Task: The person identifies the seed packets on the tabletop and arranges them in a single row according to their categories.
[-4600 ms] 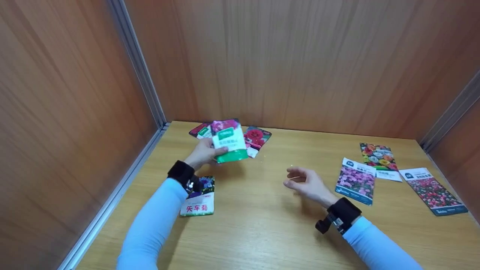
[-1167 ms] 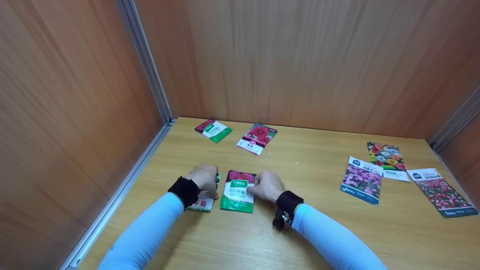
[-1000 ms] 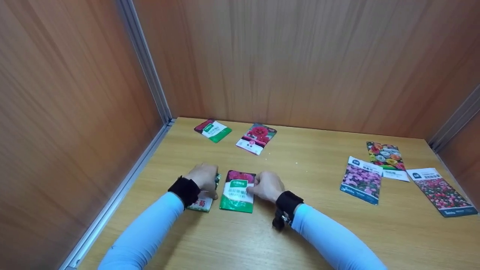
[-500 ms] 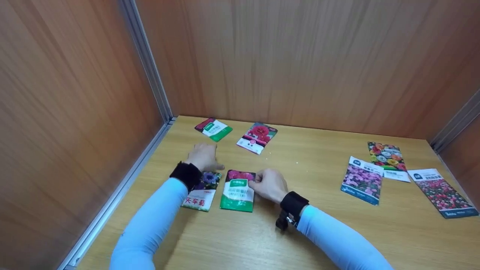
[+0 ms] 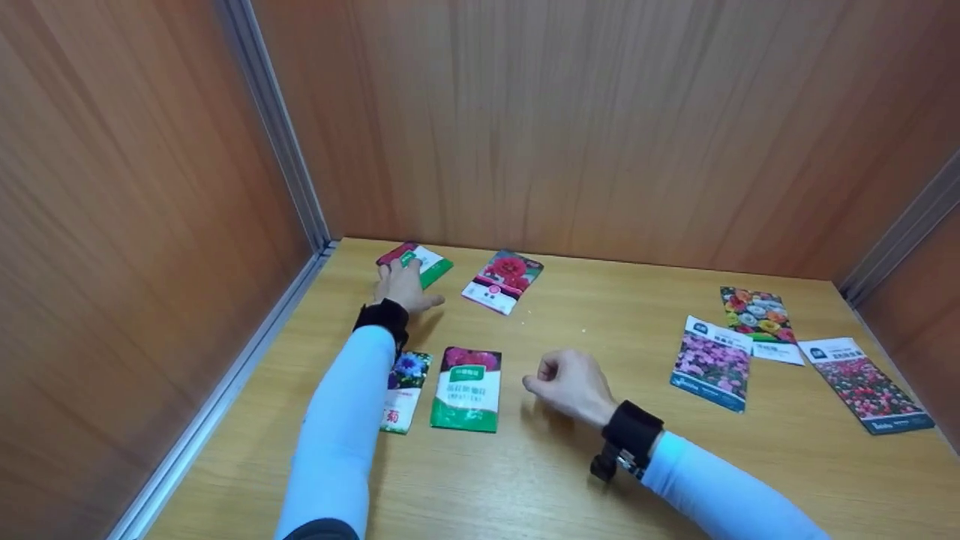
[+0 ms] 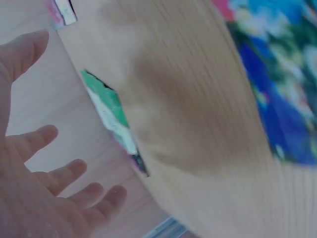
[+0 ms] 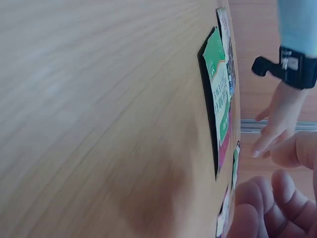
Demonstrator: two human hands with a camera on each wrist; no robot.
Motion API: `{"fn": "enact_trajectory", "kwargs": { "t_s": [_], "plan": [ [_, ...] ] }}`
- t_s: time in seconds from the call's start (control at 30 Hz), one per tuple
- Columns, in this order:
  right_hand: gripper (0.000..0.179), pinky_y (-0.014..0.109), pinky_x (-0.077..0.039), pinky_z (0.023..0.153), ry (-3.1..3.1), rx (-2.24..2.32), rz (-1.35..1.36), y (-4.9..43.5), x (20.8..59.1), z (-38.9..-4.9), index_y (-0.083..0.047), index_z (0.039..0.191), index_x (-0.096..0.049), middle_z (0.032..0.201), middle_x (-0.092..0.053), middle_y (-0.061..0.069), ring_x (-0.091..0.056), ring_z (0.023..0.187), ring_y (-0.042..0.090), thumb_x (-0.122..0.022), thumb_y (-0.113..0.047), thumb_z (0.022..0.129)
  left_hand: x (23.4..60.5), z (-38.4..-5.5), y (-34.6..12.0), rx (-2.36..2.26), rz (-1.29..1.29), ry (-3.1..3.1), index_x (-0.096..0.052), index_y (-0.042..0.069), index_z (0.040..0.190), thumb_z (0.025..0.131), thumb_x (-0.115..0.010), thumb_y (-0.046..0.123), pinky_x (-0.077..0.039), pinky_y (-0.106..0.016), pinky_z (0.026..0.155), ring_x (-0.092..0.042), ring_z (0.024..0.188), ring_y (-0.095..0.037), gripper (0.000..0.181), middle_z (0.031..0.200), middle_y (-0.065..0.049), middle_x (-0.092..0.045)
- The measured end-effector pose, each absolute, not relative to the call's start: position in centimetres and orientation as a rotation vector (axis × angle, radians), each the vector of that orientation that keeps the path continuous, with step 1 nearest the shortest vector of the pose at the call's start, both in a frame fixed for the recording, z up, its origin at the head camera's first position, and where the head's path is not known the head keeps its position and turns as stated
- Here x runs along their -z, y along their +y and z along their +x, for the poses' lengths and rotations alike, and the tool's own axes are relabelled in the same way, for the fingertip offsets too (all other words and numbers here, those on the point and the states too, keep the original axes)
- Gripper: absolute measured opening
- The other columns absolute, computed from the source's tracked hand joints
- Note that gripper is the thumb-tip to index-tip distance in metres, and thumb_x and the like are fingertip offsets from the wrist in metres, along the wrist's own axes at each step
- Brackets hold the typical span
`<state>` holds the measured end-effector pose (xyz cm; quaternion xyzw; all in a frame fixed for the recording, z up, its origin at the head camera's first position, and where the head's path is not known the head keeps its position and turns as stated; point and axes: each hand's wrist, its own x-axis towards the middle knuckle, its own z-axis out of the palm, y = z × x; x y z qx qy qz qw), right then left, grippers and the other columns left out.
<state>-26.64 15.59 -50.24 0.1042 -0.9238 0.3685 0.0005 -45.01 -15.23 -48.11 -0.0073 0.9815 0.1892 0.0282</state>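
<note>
My left hand (image 5: 403, 289) reaches over a green-and-white seed packet (image 5: 433, 264) at the back left; its spread fingers overlap the packet in the head view. In the left wrist view the fingers stand apart from that packet (image 6: 111, 109) and hold nothing. My right hand (image 5: 574, 386) hovers with loosely bent fingers, holding nothing, to the right of another green-and-white packet (image 5: 466, 390) that lies flat. Beside it, a blue-flower seed packet (image 5: 405, 390) is partly hidden by my left forearm.
A red-flower seed packet (image 5: 502, 281) lies near the back wall. Several more packets rest at the right: a purple-flower one (image 5: 712, 364), a mixed-colour one (image 5: 761, 322) and a pink-flower one (image 5: 866, 385). Wooden panels (image 5: 585, 135) enclose the table.
The green-and-white packet was carried down and laid beside the blue-flower one. My left hand has left the blue-flower packet and moved to the back; my right hand has let go and drawn rightward.
</note>
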Motion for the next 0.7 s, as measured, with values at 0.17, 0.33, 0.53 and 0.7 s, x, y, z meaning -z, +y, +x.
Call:
{"fn": "enact_trajectory", "kwargs": {
  "t_s": [0.17, 0.33, 0.53, 0.7],
  "plan": [
    [0.030, 0.028, -0.043, 0.063, -2.854, -1.127, 0.411, 17.0, 50.4, -25.8, -0.022, 0.068, -0.066, 0.063, -0.060, -0.009, -0.055, 0.062, 0.011, -0.083, -0.031, 0.091, 49.1, -46.0, -14.5, -0.544, -0.040, 2.998, -0.036, 0.010, 0.164, 0.087, -0.084, 0.049, -0.034, -0.065, 0.120, -0.029, 0.150, -0.052, 0.099, 0.165, -0.029, -0.033],
    [0.029, 0.026, -0.046, 0.062, -2.864, -1.100, 0.438, 17.6, 51.2, -25.0, -0.024, 0.068, -0.066, 0.063, -0.060, -0.013, -0.056, 0.061, 0.008, -0.083, -0.031, 0.090, 50.3, -46.1, -13.6, -0.532, -0.041, 2.879, -0.038, 0.013, 0.164, 0.089, -0.080, 0.050, -0.030, -0.067, 0.122, -0.029, 0.151, -0.047, 0.093, 0.172, -0.023, -0.023],
    [0.028, 0.027, -0.047, 0.064, -2.870, -1.065, 0.420, 18.0, 51.7, -24.8, -0.026, 0.067, -0.066, 0.062, -0.061, -0.016, -0.057, 0.061, 0.007, -0.083, -0.030, 0.089, 50.6, -45.8, -13.5, -0.487, -0.034, 2.799, -0.039, 0.014, 0.164, 0.093, -0.070, 0.058, -0.027, -0.067, 0.122, -0.032, 0.150, -0.044, 0.089, 0.172, -0.020, -0.026],
    [0.028, 0.028, -0.047, 0.062, -2.892, -1.096, 0.383, 18.3, 51.4, -25.4, -0.024, 0.067, -0.067, 0.062, -0.061, -0.014, -0.057, 0.060, 0.008, -0.083, -0.032, 0.089, 48.8, -44.7, -13.3, -0.499, 0.002, 2.776, -0.040, 0.013, 0.163, 0.095, -0.069, 0.060, -0.032, -0.068, 0.119, -0.038, 0.147, -0.042, 0.088, 0.167, -0.019, -0.037]
  ]
}}
